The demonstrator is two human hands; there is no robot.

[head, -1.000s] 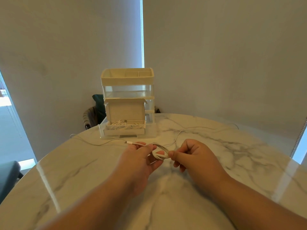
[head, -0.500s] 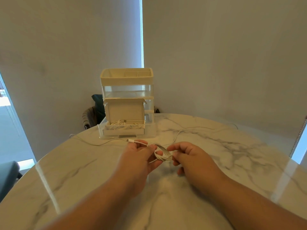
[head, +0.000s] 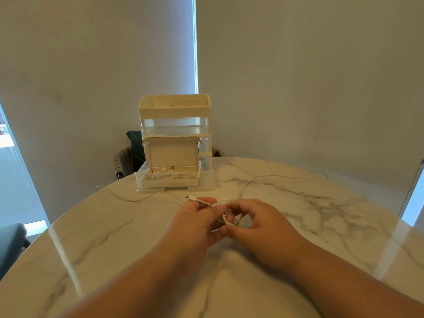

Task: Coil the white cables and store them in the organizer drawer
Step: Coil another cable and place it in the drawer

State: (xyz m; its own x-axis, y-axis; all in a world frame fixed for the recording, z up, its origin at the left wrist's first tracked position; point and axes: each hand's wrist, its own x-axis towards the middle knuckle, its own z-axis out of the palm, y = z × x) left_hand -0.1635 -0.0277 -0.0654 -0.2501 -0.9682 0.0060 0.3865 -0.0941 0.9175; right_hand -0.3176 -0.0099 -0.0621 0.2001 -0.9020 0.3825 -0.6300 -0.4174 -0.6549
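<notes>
White cable [head: 226, 217]: a small bundle of loops, held just above the table between the two hands, which meet around it.
Left hand [head: 197, 220]: thumb and fingers are closed on the cable just behind its plug. The fingertips touch the right hand's under the bundle.
Right hand [head: 254, 223]: fingers curl over the loops from the far side and the thumb presses in from below, so the bundle is pinched inside the grip.
Plug end [head: 188, 197]: pokes out past the left thumb and points toward the organizer.
Loose tail [head: 246, 187]: leaves the bundle on its far side, lies on the table and runs away to the right toward the far rim.
Thin strand [head: 130, 199]: lies on the table left of the hands, curving in from the left rim. I cannot tell whether it belongs to the held cable.
Organizer [head: 174, 109]: a cream and clear stacked unit standing upright beyond the hands, near the far edge.
Drawer [head: 140, 180]: the lowest one, clear-walled, pulled out toward the person.
Box [head: 171, 154]: sits in the drawer, its lid standing open.
Stored cables [head: 167, 174]: white coils lying inside the box.
Table [head: 103, 249]: round, with a white marble pattern.
Chair [head: 133, 145]: dark, behind the table to the left of the organizer.
</notes>
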